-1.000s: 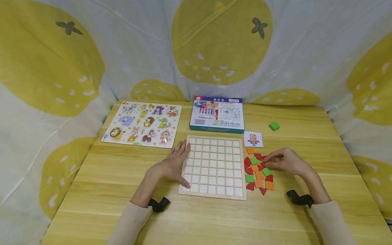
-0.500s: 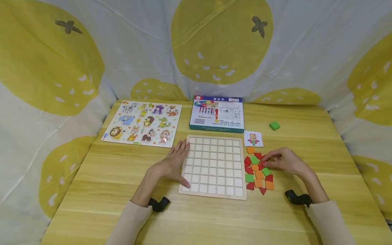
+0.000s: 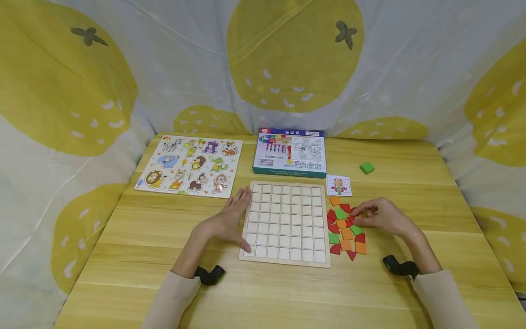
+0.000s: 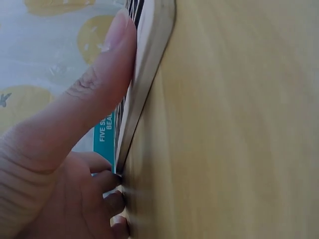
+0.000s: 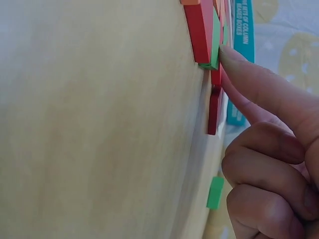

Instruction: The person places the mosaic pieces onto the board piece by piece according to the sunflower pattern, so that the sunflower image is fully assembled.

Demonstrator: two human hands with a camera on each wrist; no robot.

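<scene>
A square wooden board with a grid of cells lies mid-table. My left hand rests along its left side, fingers extended at the upper edge and thumb at the lower. In the left wrist view the thumb lies against the board's side. Right of the board is a loose cluster of flat pieces: orange squares, green squares and red wedges. My right hand is at the cluster's right side, thumb and index finger pinching a red piece, the other fingers curled in.
Above the cluster lies a small pattern card. A box stands behind the board, and an animal puzzle lies back left. A single green block sits apart at back right. A fruit-print cloth hangs around the table.
My left hand has slid slightly left, its fingertips and thumb now nearer the board's outer edge. The right hand has stayed nearly still at the same red piece.
</scene>
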